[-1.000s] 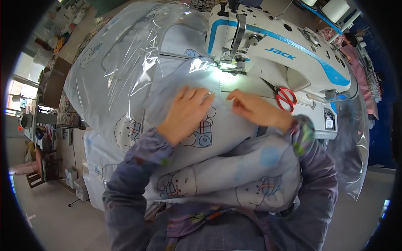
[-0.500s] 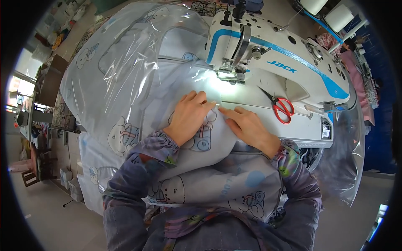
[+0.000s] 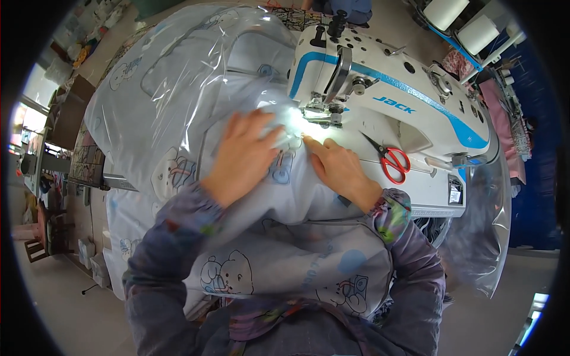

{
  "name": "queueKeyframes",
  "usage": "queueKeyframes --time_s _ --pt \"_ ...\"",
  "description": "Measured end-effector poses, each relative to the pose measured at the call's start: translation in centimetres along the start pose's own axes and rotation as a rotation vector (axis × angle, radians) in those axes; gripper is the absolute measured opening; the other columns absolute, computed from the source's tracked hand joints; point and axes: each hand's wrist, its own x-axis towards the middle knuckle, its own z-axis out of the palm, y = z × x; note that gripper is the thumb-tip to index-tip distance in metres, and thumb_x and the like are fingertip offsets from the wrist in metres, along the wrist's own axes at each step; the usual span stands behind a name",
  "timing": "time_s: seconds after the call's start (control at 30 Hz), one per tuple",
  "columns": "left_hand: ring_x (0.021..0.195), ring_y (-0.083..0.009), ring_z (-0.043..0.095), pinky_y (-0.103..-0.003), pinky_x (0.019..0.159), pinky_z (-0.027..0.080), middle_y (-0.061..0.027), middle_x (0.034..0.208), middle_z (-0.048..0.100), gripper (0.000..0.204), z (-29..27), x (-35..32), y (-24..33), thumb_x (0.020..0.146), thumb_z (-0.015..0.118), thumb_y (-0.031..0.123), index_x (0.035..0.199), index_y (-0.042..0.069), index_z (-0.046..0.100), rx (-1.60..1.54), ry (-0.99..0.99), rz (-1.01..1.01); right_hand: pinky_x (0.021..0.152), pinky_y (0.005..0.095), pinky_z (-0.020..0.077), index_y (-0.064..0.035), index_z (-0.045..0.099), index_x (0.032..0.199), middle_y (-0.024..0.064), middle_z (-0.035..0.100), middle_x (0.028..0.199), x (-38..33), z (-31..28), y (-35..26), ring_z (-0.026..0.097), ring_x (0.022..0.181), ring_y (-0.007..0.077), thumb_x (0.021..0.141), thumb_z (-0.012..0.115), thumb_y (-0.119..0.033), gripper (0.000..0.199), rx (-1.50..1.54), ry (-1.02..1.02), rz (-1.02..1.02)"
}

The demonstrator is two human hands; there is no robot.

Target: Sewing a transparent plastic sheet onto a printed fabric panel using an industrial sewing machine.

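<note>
A pale grey printed fabric [image 3: 297, 240] with cartoon animals and dark piping spreads over the table and down across my lap. My left hand [image 3: 240, 157] lies spread on it, left of the lit presser foot, its fingers apart and slightly blurred. Just below the presser foot [image 3: 322, 121], my right hand [image 3: 345, 172] has thumb and forefinger together at the fabric's edge. The fabric hides part of that pinch. The white and blue sewing machine [image 3: 380, 77] stands at the upper right, its lamp shining on the sewing area.
Red-handled scissors [image 3: 395, 165] lie on the machine bed, close to my right hand. Clear plastic sheeting [image 3: 178, 65] covers the far left fabric. Thread cones [image 3: 445, 13] stand at the back right. A wooden chair [image 3: 44, 231] is off to the left.
My left hand has left the fabric edge, moved left and opened flat. My right hand and the fabric edge have come nearer the presser foot. The view has shifted slightly.
</note>
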Motion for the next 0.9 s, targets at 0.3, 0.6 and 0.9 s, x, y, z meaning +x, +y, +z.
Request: queueKeyframes --time_s 0.3,0.6,0.9 --pt "0.098 -0.0368 0.061 -0.049 0.078 0.049 -0.0121 0.103 0.062 0.034 -7.0 -11.4 -5.6 0.084 0.073 0.028 0.107 0.007 0.058 0.065 -0.414 -0.552 0.067 0.0516 0.0531 -0.0207 0.051 0.144 0.0167 0.063 0.093 1.1 0.3 -1.3 0.065 0.075 0.0403 0.097 0.054 -0.018 0.048 -0.026 0.05 0.074" --pt "0.099 -0.0296 0.059 -0.044 0.088 0.048 -0.0078 0.102 0.062 0.028 -6.5 5.8 -9.4 0.082 0.063 0.004 0.109 0.009 0.061 0.397 0.429 -0.142 0.067 0.0477 0.0571 -0.0195 0.051 0.144 0.0131 0.068 0.099 2.0 3.5 -6.6 0.07 0.077 0.0355 0.096 0.047 -0.01 0.049 -0.153 0.108 0.389" --pt "0.109 -0.0236 0.062 -0.038 0.093 0.052 -0.004 0.103 0.065 0.019 3.0 5.3 -3.6 0.079 0.064 0.008 0.097 0.011 0.071 0.215 0.071 0.287 0.056 0.0435 0.0553 -0.0182 0.053 0.144 0.0075 0.065 0.087 2.0 3.7 -6.7 0.069 0.063 0.0301 0.093 0.054 -0.014 0.051 -0.156 0.173 0.392"
